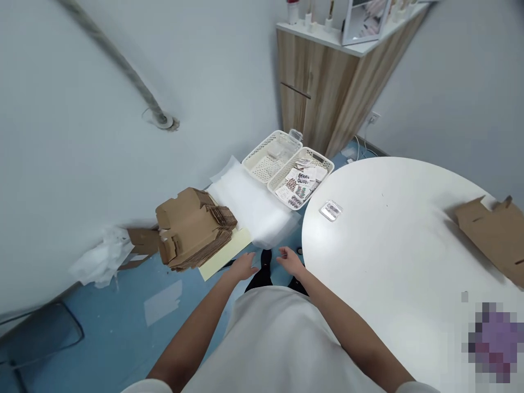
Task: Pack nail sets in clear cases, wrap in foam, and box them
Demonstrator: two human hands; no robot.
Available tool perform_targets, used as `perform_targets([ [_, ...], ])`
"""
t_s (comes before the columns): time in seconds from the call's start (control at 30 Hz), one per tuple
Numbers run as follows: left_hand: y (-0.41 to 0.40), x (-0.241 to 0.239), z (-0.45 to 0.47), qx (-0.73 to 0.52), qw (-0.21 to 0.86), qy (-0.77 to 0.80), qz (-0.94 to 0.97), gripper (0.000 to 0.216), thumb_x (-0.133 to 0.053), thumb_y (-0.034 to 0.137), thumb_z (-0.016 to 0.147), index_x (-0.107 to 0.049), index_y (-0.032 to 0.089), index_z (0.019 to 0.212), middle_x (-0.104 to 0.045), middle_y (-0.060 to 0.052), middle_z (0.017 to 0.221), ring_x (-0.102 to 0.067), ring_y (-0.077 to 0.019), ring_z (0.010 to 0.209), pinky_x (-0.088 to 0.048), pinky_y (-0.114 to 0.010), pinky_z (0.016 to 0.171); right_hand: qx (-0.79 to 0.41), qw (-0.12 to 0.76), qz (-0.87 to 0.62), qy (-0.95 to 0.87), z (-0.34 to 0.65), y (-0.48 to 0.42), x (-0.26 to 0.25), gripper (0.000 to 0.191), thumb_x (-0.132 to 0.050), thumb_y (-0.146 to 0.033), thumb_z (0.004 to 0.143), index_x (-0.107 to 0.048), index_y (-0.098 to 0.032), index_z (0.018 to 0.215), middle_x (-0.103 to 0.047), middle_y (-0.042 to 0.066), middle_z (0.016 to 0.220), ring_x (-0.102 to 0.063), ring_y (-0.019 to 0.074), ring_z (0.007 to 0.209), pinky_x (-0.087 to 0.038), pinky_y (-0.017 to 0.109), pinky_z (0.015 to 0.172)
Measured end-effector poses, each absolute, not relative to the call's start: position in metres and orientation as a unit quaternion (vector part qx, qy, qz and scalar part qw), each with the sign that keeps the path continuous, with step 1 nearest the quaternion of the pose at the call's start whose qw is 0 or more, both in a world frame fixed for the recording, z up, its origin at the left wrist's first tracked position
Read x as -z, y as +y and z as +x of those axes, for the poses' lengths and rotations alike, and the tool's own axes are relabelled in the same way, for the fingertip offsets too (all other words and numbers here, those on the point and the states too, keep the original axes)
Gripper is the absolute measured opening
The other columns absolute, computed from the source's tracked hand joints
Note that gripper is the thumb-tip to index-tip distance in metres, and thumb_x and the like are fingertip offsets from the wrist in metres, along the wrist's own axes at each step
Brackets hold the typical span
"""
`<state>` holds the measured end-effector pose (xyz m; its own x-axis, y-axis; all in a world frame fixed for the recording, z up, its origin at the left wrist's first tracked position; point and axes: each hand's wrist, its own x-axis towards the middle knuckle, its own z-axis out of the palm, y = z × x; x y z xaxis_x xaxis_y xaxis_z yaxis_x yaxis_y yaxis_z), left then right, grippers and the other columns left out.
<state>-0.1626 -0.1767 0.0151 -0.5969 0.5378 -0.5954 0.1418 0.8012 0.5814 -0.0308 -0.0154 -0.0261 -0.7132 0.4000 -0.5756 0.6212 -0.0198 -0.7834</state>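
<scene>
My left hand (244, 266) hangs in front of my body with its fingers stretched out and holds nothing. It is nearest to a pale yellow board (227, 254) that sticks out from under a stack of flat brown cardboard boxes (192, 226). My right hand (291, 262) is beside the edge of the round white table (368, 262), its fingers apart and slightly bent, with nothing in them. Ahead of both hands lies a pile of white translucent sheets (249, 199). A small clear case (331, 210) with dark pieces inside rests on the table near its left edge.
Behind the sheets stand a white basket (262, 161) with clear packaging and a second basket (295, 206) full of printed cards. A wooden cabinet (315, 82) fills the corner. An unfolded cardboard box (495, 234) lies on the table's right. White plastic (104, 256) lies by the wall.
</scene>
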Motion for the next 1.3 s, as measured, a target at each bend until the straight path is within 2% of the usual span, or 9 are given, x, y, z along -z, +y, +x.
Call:
perform_targets([
  [0.13,-0.184,-0.006,-0.179,-0.304,0.391,0.847,0.195,0.053,-0.070,0.041,0.051,-0.057,0.024,0.099,-0.058,-0.010,0.108,-0.049,-0.0307,0.108,-0.035,-0.039,0.091,0.517,0.078,0.362,0.772,-0.058,-0.008,0.037,0.038,-0.056,-0.030,0.068,-0.055,-0.019,0.105,-0.055,0.011,0.110,-0.053,0.0241,0.101,-0.044,0.033,0.078],
  [0.27,-0.169,0.004,-0.198,-0.357,0.376,0.821,0.240,0.049,-0.063,0.037,0.061,-0.055,0.022,0.106,-0.054,-0.010,0.116,-0.044,-0.0272,0.115,-0.031,-0.037,0.097,0.424,0.079,0.340,0.836,-0.103,0.004,0.038,0.043,-0.052,-0.021,0.070,-0.051,-0.015,0.112,-0.051,0.013,0.117,-0.046,0.0240,0.112,-0.037,0.035,0.091],
  [0.43,-0.146,0.023,-0.224,-0.412,0.427,0.779,0.202,0.061,-0.066,0.035,0.058,-0.049,0.017,0.114,-0.038,-0.013,0.133,-0.029,-0.0265,0.126,-0.020,-0.036,0.103,0.333,0.084,0.326,0.881,-0.158,0.015,0.035,0.057,-0.050,-0.013,0.070,-0.037,-0.013,0.126,-0.035,0.014,0.134,-0.029,0.0238,0.126,-0.026,0.036,0.101],
  [0.57,-0.140,0.034,-0.235,-0.412,0.486,0.758,0.140,0.076,-0.068,0.039,0.057,-0.039,0.017,0.123,-0.021,-0.013,0.142,-0.016,-0.0261,0.131,-0.014,-0.035,0.105,0.299,0.134,0.351,0.877,-0.184,0.009,0.037,0.064,-0.052,-0.011,0.069,-0.031,-0.014,0.130,-0.030,0.014,0.137,-0.026,0.0264,0.127,-0.026,0.038,0.099],
  [0.67,-0.144,0.039,-0.240,-0.401,0.515,0.750,0.106,0.080,-0.068,0.042,0.056,-0.036,0.017,0.125,-0.016,-0.012,0.143,-0.011,-0.0263,0.132,-0.014,-0.035,0.105,0.266,0.156,0.356,0.882,-0.192,-0.004,0.039,0.057,-0.050,-0.009,0.071,-0.037,-0.017,0.126,-0.040,0.014,0.130,-0.037,0.0273,0.119,-0.030,0.038,0.093],
  [0.8,-0.150,0.045,-0.244,-0.410,0.536,0.733,0.088,0.077,-0.064,0.045,0.061,-0.033,0.020,0.128,-0.023,-0.009,0.142,-0.019,-0.0262,0.130,-0.020,-0.036,0.104,0.259,0.183,0.356,0.879,-0.196,-0.016,0.038,0.044,-0.050,-0.013,0.073,-0.046,-0.021,0.117,-0.054,0.011,0.111,-0.052,0.0238,0.099,-0.036,0.034,0.081],
  [0.93,-0.150,0.052,-0.246,-0.431,0.543,0.716,0.081,0.078,-0.063,0.036,0.062,-0.029,0.019,0.130,-0.031,-0.010,0.138,-0.027,-0.0259,0.127,-0.026,-0.036,0.101,0.261,0.193,0.355,0.877,-0.199,-0.021,0.038,0.032,-0.053,-0.017,0.073,-0.055,-0.022,0.105,-0.057,0.008,0.101,-0.054,0.0208,0.093,-0.036,0.030,0.077],
  [1.1,-0.144,0.056,-0.246,-0.519,0.528,0.671,0.036,0.072,-0.057,0.019,0.064,-0.029,0.019,0.130,-0.029,-0.010,0.139,-0.026,-0.0244,0.128,-0.032,-0.034,0.098,0.328,0.150,0.340,0.868,-0.197,-0.036,0.041,0.018,-0.056,-0.029,0.073,-0.062,-0.025,0.090,-0.060,0.005,0.096,-0.055,0.0188,0.088,-0.037,0.028,0.075],
  [1.3,-0.147,0.060,-0.248,-0.524,0.529,0.666,0.039,0.071,-0.055,0.017,0.064,-0.028,0.019,0.131,-0.028,-0.010,0.140,-0.026,-0.0225,0.128,-0.031,-0.033,0.099,0.336,0.105,0.400,0.846,-0.194,-0.039,0.040,0.015,-0.051,-0.022,0.075,-0.065,-0.025,0.080,-0.065,0.004,0.076,-0.058,0.0194,0.075,-0.038,0.028,0.067],
])
